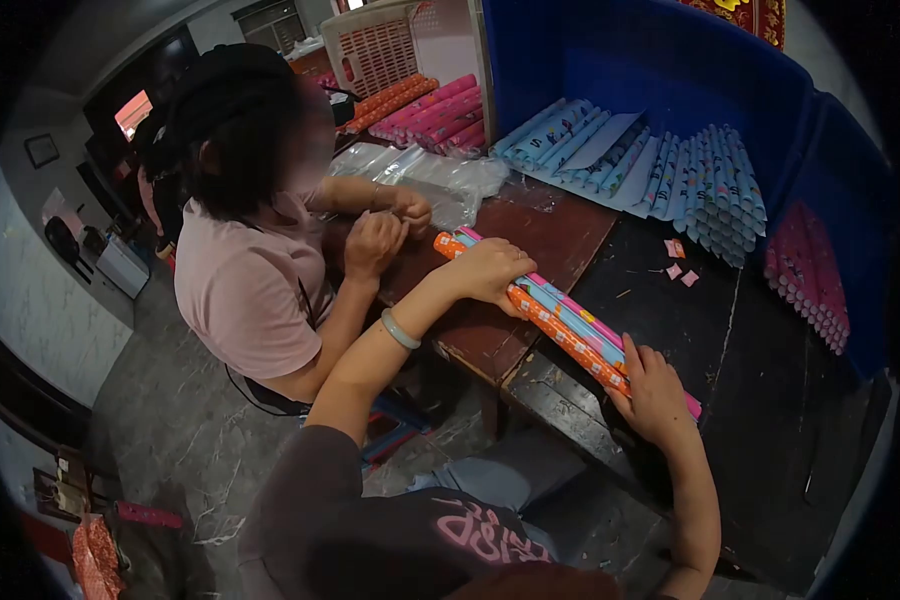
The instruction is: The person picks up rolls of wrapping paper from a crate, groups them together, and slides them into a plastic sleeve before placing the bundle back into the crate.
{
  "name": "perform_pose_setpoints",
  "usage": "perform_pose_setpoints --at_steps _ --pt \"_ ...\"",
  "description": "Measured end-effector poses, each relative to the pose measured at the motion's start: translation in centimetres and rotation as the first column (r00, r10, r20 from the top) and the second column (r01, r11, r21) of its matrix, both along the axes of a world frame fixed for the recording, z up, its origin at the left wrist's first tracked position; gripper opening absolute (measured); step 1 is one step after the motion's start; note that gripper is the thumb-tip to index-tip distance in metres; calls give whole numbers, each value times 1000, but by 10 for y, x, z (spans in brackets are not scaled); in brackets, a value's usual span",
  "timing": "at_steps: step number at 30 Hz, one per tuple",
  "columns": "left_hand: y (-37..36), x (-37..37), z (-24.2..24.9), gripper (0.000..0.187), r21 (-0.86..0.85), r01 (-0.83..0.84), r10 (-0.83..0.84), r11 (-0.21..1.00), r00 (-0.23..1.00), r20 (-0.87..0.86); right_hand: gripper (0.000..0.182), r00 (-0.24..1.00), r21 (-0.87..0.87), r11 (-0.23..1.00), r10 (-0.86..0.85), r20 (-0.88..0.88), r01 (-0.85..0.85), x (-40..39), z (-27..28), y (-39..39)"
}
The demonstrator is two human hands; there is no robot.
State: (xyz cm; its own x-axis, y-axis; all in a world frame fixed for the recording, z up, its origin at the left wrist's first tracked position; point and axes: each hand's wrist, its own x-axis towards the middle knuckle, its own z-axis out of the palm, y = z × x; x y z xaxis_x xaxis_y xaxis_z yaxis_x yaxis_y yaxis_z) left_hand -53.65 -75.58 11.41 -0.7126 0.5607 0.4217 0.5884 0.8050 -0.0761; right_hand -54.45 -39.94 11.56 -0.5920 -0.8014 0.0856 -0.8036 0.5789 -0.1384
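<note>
A bundle of patterned wrapping paper rolls lies slantwise over the table edge, with an orange roll (pixel 568 338), a light blue roll (pixel 578 326) and a pink roll (pixel 592 320) side by side. My left hand (pixel 494 272) wraps over the bundle towards its far end. Near the other end, my right hand (pixel 652 392) grips it, fingers on top and thumb at the near side. Pink and orange tips stick out past my left hand, and a pink tip shows beyond my right hand.
A co-worker (pixel 250 270) sits at left, hands together near clear plastic bags (pixel 420 175). Light blue rolls (pixel 715 185) and pink rolls (pixel 808 275) are stacked by a blue bin (pixel 660 70). Small wrapped pieces (pixel 675 248) lie on the black table (pixel 740 420).
</note>
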Motion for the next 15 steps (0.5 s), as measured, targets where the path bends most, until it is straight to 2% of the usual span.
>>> perform_pose_setpoints --at_steps 4,6,8,10,15 --pt "-2 1 0 58 -7 -10 10 1000 1000 -18 77 1000 33 999 -25 6 24 1 -1 -3" --pt "-3 1 -1 59 35 42 -39 998 995 -89 77 1000 27 999 -17 2 17 0 -3 -4" --pt "-5 2 0 58 34 40 -37 999 995 -90 78 1000 23 1000 -16 -1 16 0 -7 -5" --pt "-6 4 -1 58 39 43 -39 998 995 -89 77 996 -26 1000 14 -89 -16 -1 -12 -5" --pt "-10 3 -3 57 44 26 -23 999 997 -73 77 994 -49 998 39 -101 -44 -2 -14 -7"
